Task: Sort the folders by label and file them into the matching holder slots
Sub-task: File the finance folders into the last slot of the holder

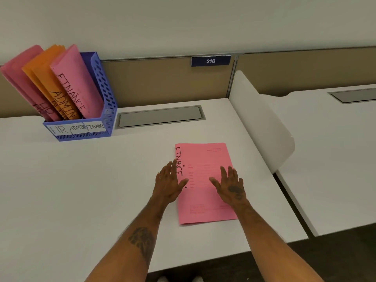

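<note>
Two bare arms reach out over a white desk [81, 180]. The left hand [168, 184] is flat with its fingers spread wide, on the left edge of a pink folder [203, 159]. The right hand [231, 185] is flat and spread wide too, lying on top of the folder. Neither hand holds anything. The folder lies flat on the desk and says "FINANCE" in black down its left side. The small print on it is too faint to read. Farther back on the left stands a blue holder [103, 98] with three slots marked "HR", "ADMIN" and "FINANCE". A pink "HR" folder [22, 78], an orange "ADMIN" folder [46, 78] and a pink "FINANCE" folder [77, 82] lean in the matching slots. On the wall panel behind is a dark blue sign [211, 61] that says "216".
</note>
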`<state>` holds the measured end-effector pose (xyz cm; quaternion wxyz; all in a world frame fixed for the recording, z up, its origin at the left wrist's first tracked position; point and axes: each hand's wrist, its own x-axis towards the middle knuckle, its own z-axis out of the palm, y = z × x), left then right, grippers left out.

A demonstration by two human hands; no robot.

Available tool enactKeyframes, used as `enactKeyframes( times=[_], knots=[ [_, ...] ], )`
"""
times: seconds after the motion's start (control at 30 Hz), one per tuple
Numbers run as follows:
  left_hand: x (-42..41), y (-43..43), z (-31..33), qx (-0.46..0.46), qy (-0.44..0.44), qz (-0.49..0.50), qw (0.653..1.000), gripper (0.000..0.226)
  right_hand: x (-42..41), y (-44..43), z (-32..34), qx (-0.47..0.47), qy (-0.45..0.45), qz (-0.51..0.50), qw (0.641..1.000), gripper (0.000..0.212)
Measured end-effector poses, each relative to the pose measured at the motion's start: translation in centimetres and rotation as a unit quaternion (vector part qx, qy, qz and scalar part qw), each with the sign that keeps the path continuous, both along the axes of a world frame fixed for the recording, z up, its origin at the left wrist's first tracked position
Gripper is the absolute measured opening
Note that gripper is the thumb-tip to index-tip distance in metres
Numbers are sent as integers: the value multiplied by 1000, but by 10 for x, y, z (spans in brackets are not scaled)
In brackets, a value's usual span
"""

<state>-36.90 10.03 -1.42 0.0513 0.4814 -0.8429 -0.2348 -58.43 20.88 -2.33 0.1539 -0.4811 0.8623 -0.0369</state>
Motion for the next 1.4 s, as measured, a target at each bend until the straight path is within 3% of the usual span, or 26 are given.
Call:
enactKeyframes(
  times=[0.13,0.27,0.53,0.83,0.93,1.17,1.4],
  knots=[
    [-10,5,-14,88,8,40,995,95,-15,4,-11,12,-27,-52,998,81],
    [-17,5,-25,107,-18,75,991,94,-22,4,-17,15,-42,-86,995,80],
    [-37,-7,-19,182,33,144,972,64,-18,-9,-15,-81,-63,-171,980,68],
    [-28,-12,-2,329,154,199,910,68,-15,-23,-11,-137,-154,-272,940,73],
    [-22,-8,3,360,232,226,875,69,-9,-26,-7,-149,-191,-289,926,72],
    [-6,-4,24,330,358,247,838,54,13,-32,1,-172,-264,-298,901,68],
    [30,-6,51,227,379,246,863,34,44,-49,18,-183,-286,-229,912,67]
  ],
)
